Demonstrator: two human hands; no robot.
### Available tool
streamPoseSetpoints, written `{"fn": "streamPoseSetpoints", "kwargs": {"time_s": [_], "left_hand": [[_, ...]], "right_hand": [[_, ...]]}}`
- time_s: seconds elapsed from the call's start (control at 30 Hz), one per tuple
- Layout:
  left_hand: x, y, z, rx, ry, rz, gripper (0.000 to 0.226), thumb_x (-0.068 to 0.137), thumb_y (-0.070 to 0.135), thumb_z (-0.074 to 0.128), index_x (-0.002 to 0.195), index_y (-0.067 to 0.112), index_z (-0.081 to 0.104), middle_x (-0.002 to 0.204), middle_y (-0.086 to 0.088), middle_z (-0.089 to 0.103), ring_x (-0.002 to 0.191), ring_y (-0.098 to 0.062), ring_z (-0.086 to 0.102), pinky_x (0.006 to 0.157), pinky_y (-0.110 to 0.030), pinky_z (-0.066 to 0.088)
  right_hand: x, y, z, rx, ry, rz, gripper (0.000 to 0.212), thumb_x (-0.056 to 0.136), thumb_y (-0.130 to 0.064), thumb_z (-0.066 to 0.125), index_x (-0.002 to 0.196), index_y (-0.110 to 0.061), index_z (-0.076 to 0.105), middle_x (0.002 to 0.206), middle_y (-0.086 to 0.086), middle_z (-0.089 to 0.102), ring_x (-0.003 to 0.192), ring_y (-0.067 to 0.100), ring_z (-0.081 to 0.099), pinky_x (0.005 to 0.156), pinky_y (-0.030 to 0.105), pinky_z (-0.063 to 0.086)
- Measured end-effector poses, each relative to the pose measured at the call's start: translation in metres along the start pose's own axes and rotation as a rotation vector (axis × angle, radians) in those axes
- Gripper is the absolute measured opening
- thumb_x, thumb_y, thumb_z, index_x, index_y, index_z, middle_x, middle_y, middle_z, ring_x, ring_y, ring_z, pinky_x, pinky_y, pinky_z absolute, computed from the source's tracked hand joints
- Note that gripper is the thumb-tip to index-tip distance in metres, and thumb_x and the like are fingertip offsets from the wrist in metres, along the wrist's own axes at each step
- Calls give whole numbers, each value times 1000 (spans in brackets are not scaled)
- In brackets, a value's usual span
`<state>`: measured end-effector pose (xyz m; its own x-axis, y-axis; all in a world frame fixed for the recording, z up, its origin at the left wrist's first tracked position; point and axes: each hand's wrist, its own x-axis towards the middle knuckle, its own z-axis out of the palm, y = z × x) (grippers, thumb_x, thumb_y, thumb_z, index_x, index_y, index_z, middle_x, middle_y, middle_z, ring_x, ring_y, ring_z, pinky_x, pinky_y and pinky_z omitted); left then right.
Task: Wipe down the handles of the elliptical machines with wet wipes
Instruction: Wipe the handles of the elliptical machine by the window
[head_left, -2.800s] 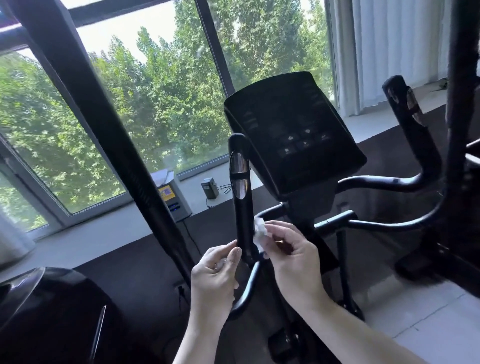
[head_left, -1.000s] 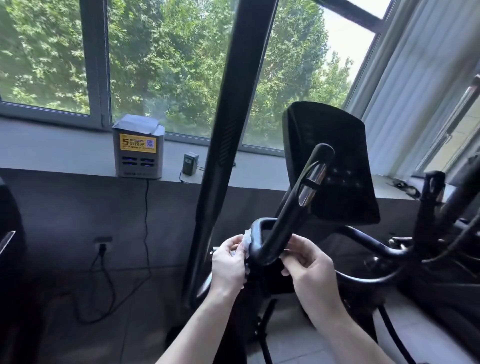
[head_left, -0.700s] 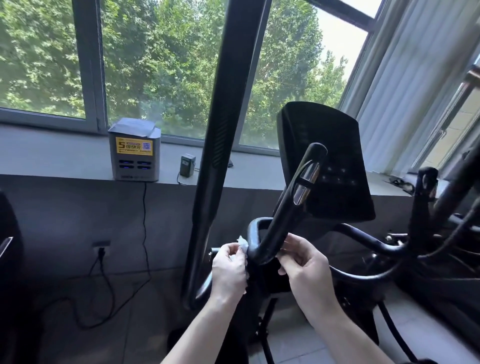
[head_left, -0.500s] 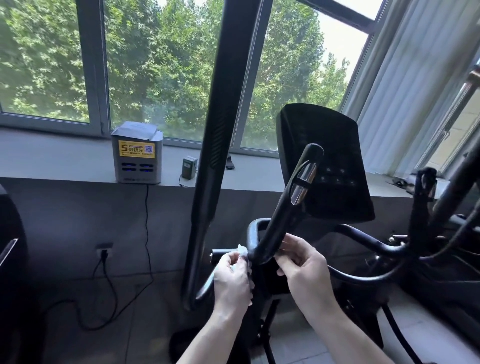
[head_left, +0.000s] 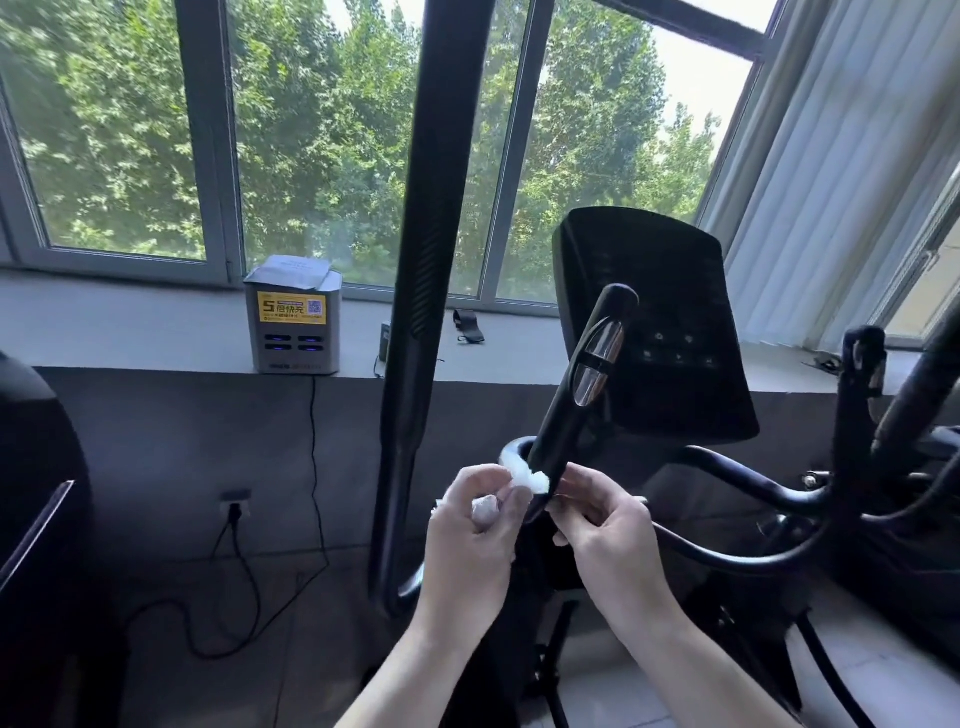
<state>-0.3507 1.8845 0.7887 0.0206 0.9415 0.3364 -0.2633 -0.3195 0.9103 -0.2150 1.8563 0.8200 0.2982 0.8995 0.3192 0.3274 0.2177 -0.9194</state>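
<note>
A black elliptical handle (head_left: 576, 395) with silver sensor plates rises diagonally in front of the dark console (head_left: 665, 322). A twisted white wet wipe (head_left: 522, 470) loops around the handle's lower bend. My left hand (head_left: 475, 525) pinches the wipe's left end beside the bend. My right hand (head_left: 605, 525) pinches the other end on the right side of the handle, that end mostly hidden behind the bar. The second handle (head_left: 860, 395) stands upright at the right.
A tall black swing arm (head_left: 431, 260) crosses the view left of my hands. A grey charging box (head_left: 293, 317) sits on the window sill, its cable running to a wall socket (head_left: 234, 506). Another dark machine (head_left: 31, 467) sits at the far left. White curtains (head_left: 841, 171) hang at the right.
The view swung from the machine's front to its left side. Both hands stayed at the handle's lower bend; the left hand dropped slightly and the wipe now shows stretched around the bar.
</note>
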Motion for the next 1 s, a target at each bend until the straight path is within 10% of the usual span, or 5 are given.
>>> {"fn": "streamPoseSetpoints", "kwargs": {"time_s": [0.17, 0.5, 1.0], "left_hand": [[-2, -23, 1, 240, -3, 177, 11, 94, 16, 73, 91, 26, 70, 96, 2, 69, 73, -26, 67, 76, -52, 56], [6, -72, -17, 213, 225, -276, 4, 93, 21, 74, 93, 23, 70, 62, 3, 66, 56, -15, 60, 54, -39, 51], [-25, 7, -2, 84, -76, -63, 5, 94, 10, 73, 92, 12, 68, 56, 3, 50, 53, -18, 46, 47, -25, 43]], "right_hand": [[0, 1, -1, 36, 1, 25, 34, 95, 6, 65, 112, -21, 76, 102, -10, 80, 101, 7, 74, 93, 41, 59], [-1, -1, -2, 67, -24, 21, 31, 94, 5, 67, 106, -22, 78, 101, -7, 80, 100, 9, 75, 92, 39, 58], [-14, 4, -13, 153, -73, 118, 18, 99, -10, 67, 112, -19, 75, 103, -4, 80, 93, 26, 75, 80, 37, 63]]}}
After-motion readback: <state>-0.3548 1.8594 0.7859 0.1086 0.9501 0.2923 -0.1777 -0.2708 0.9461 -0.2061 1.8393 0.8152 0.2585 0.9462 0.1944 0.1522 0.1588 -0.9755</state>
